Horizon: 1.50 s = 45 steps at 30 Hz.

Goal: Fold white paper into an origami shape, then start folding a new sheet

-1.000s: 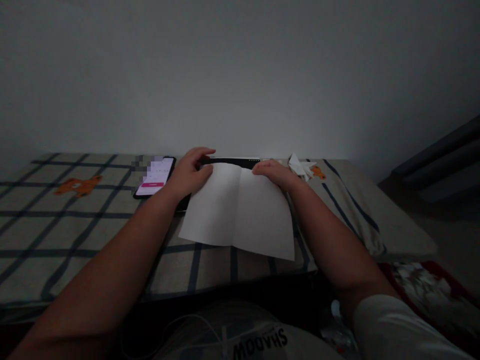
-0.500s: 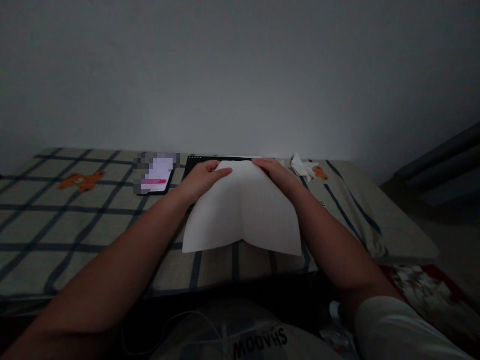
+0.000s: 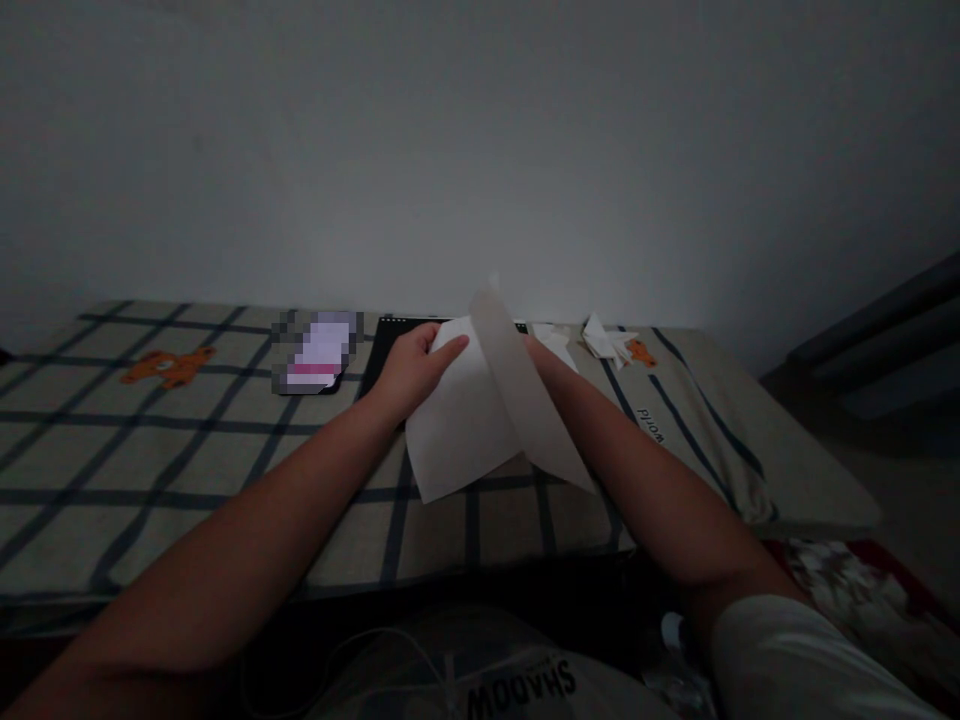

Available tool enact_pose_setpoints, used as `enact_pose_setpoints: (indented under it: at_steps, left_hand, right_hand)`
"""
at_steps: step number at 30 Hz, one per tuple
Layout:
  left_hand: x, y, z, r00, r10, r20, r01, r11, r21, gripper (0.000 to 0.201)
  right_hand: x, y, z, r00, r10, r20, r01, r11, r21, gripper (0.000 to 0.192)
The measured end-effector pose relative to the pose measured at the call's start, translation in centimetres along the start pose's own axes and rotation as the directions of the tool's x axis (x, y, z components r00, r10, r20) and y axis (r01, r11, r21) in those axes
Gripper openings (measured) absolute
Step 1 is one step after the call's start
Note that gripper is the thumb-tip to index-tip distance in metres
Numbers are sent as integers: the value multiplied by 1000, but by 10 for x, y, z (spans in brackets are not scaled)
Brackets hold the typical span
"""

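A white sheet of paper [image 3: 469,420] with a centre crease is held above a plaid cloth surface [image 3: 187,440]. My left hand [image 3: 411,366] pinches its far left part. My right hand [image 3: 541,356] is mostly hidden behind the raised right half, which stands up and swings toward the left half. Under the far edge of the paper lies a dark flat pad [image 3: 390,335].
A phone [image 3: 319,355] with a lit screen lies left of the pad. A small folded white paper shape [image 3: 606,338] rests at the far right near an orange bear print [image 3: 639,351]. A wall rises directly behind the surface. White cable lies in my lap [image 3: 390,650].
The sheet lay flat and open a second ago. Both hands lifted its far edge, and the right half has now swung up and over toward the left along the crease.
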State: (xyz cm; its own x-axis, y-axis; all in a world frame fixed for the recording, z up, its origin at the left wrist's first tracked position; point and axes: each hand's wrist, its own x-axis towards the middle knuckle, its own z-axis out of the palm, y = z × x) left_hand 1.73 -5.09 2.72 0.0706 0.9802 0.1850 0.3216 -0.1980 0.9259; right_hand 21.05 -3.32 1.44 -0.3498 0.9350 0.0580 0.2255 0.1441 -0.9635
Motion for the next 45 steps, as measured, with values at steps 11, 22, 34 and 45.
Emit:
enact_pose_setpoints:
  at_steps: [11,22,34,45]
  left_hand:
    - [13,19,-31,903,-244,353,351,893,-282,46]
    - [11,4,-27,955,-109,276,55,979,195,19]
    - [7,-13,0,975,185,127,-213,939,270,29]
    - [4,-17,3,952,287,108,-307,902,304,30]
  right_hand:
    - [-1,-8,-18,992,126,-18,-116,950,291,31]
    - [4,5,-23,997,-57,-48,48,984,-172,27]
    - [4,4,-2,985,-168,-45,154,963,-223,23]
    - [3,-1,8,970,-236,-56,211,934,-288,14]
